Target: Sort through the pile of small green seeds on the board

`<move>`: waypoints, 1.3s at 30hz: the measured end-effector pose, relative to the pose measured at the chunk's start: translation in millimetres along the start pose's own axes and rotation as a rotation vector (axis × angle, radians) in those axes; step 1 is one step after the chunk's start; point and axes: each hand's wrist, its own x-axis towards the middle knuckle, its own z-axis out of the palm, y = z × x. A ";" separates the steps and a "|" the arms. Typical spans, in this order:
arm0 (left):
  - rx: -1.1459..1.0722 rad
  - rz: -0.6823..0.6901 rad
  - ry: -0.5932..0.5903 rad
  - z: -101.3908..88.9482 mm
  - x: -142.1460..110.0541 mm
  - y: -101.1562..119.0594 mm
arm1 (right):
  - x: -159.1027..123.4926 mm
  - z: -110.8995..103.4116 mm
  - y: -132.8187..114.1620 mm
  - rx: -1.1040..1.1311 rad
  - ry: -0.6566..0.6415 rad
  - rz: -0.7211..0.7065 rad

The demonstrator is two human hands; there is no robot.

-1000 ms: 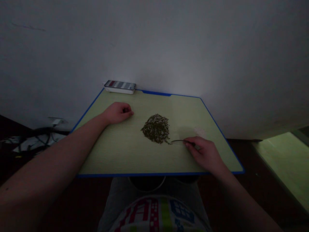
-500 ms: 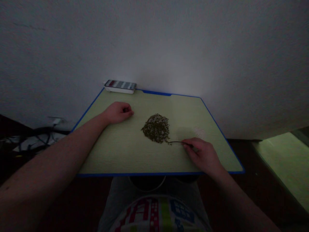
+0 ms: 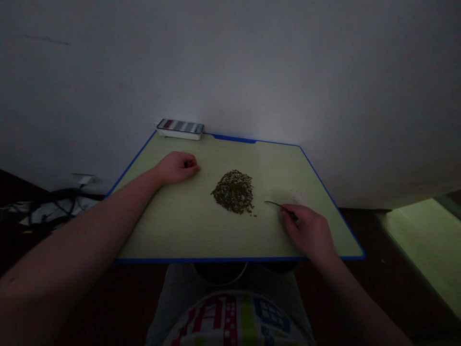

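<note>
A pile of small dark green grains [image 3: 234, 191] lies in the middle of a pale green table [image 3: 187, 226] with a blue rim. My right hand [image 3: 309, 232] is closed on thin metal tweezers [image 3: 275, 205], whose tips hang right of the pile, apart from it. A small patch of white grains [image 3: 298, 196] lies just beyond that hand. My left hand [image 3: 176, 167] rests as a loose fist on the table, left of the pile, touching nothing else.
A phone on a white block [image 3: 179, 129] sits at the table's far left corner against the white wall. Cables [image 3: 54, 204] lie on the floor at left. A second green surface [image 3: 428, 240] shows at right. My lap is under the near edge.
My right hand has drawn the tweezers back to the right, away from the pile's near right edge, and raised their tips. The left hand has stayed put.
</note>
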 end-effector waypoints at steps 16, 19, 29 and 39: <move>0.016 -0.001 -0.018 -0.5 0.5 0.2 | 0.1 15.7 -37.3 -0.254 -0.124 -0.375; 0.016 -0.004 -0.017 -0.3 0.4 0.2 | 4.7 17.5 -38.9 -0.311 -0.167 -0.336; -0.007 0.030 -0.003 -1.3 -0.4 1.2 | 8.8 16.0 -21.0 -0.395 -0.194 -0.194; 0.005 0.024 -0.007 -0.2 0.6 -2.0 | -4.7 7.2 -5.8 -0.409 -0.108 -0.084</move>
